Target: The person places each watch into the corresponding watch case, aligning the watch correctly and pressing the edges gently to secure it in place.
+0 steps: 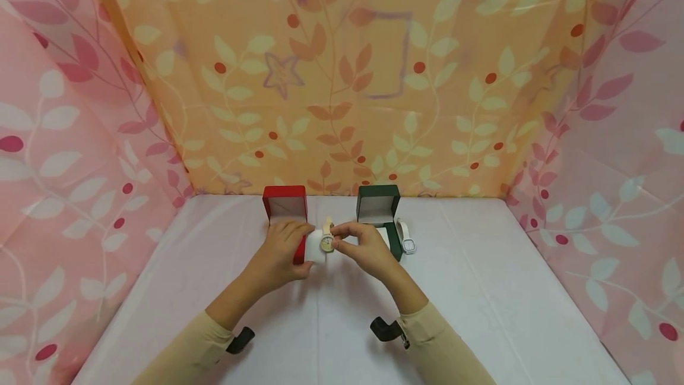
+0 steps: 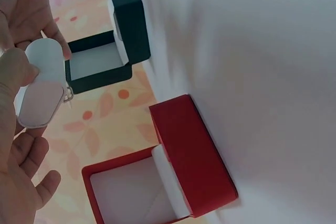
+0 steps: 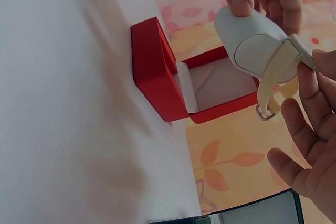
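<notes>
In the head view my left hand (image 1: 274,256) overlaps the open red watch box (image 1: 284,199). It grips a white watch pillow (image 1: 314,248), its thumb pressed on the pillow (image 3: 245,35) in the right wrist view. My right hand (image 1: 370,248) pinches a wristwatch (image 1: 327,243) with a round dial and cream strap, held against the pillow. Toward the right wrist camera, the strap (image 3: 279,69) hangs partly along the pillow's end, its buckle (image 3: 265,113) loose. Both hands hold these things in front of the boxes, above the white tabletop.
An open dark green watch box (image 1: 378,201) stands to the right, with something white in its base. Beside it lies a second watch (image 1: 408,245) with a white strap and squarish face. Floral cloth (image 1: 331,76) encloses the white table (image 1: 459,314) at back and sides.
</notes>
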`<state>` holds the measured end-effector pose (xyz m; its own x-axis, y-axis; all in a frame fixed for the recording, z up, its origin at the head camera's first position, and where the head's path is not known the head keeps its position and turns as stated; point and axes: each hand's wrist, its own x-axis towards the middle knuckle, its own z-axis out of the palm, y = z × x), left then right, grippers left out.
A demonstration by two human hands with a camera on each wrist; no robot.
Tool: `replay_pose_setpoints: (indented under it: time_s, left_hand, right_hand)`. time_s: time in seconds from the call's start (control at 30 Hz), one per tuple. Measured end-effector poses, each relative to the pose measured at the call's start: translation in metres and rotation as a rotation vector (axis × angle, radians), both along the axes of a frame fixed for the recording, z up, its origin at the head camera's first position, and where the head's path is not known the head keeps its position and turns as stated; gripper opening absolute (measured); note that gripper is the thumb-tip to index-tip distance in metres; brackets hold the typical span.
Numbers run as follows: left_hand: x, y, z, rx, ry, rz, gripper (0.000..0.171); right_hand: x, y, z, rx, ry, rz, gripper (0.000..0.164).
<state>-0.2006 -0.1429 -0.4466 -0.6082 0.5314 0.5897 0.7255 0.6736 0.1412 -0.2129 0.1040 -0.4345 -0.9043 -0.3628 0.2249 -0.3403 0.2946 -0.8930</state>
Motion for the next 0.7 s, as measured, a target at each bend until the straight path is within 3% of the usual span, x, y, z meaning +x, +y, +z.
replay_pose_setpoints:
  time_s: [0.4,0.7]
  left_hand:
    - [0.0022,0.0050,0.0043,-0.008,-0.023,0.015,0.072]
    - [-0.0012,0.0042,0.0053,0.013,-0.013,0.014,0.072]
  right_hand:
    - [0.0039,-0.0019,0.0028,-0.048,0.000,-0.013,0.027]
    - [0.0029,-0.0024,-0.0028,-0.057,0.100,-0.060,0.019]
